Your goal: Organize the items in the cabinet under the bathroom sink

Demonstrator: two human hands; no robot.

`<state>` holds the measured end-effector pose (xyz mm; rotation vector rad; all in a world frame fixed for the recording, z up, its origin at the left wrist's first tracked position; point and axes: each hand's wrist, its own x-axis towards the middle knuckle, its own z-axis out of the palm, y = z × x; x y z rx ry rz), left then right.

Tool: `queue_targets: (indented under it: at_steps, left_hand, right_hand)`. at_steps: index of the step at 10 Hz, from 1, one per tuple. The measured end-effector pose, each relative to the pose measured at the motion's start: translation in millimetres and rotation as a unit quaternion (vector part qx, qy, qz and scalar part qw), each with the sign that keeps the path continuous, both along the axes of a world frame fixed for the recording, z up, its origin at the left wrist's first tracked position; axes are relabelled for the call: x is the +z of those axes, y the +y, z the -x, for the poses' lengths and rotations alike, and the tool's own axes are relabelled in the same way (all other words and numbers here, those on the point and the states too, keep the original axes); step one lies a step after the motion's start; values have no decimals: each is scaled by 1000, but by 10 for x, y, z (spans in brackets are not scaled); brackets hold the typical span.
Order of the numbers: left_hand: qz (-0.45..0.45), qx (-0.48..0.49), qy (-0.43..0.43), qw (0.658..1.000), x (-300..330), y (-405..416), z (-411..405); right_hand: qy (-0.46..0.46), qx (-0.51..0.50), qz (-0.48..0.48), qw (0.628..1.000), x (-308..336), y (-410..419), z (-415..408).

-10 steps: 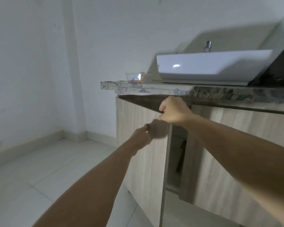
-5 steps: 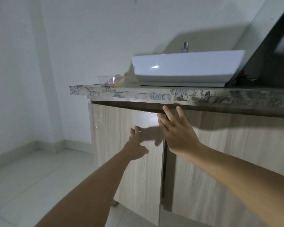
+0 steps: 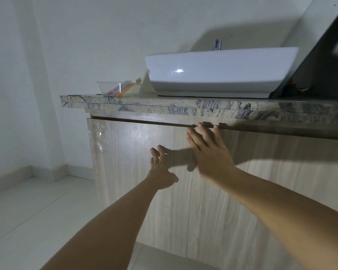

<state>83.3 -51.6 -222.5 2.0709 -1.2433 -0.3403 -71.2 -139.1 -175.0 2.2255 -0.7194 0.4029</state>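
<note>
The cabinet under the sink has two light wood doors, the left door [image 3: 137,172] and the right door [image 3: 261,191], and both lie flush and closed, so the inside is hidden. My right hand [image 3: 207,151] is flat with straight fingers against the top of the doors near the seam. My left hand [image 3: 160,168] hovers with spread fingers at the left door's right edge and holds nothing.
A marble countertop [image 3: 183,107] overhangs the doors. On it stand a white basin [image 3: 219,71] with a tap [image 3: 217,44] behind, and a clear plastic tub [image 3: 115,88] with small items at the left. White walls and a tiled floor [image 3: 37,211] lie to the left.
A second ago the left door stood ajar with both hands curled at its top edge. Both hands have opened and the door has swung closed, flush with the right one.
</note>
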Motion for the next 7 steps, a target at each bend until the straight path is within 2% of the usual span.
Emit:
queue_targets:
  at_steps: [3,4,6,7]
  left_hand:
    - [-9,20,-8,1000,148,53,11]
    - [-18,8,-59,998,241,123,20]
    - [-109,0,-146,983,500,342,245]
    - [-104,-6,-154,983,668,571,414]
  right_hand:
    - [43,32,-55,997,190,95,129]
    - [63,14,-68,996,213,155,147]
    - [73,-9,-136,988,136,258,362]
    - [57,-41,-253,965,74,331,623]
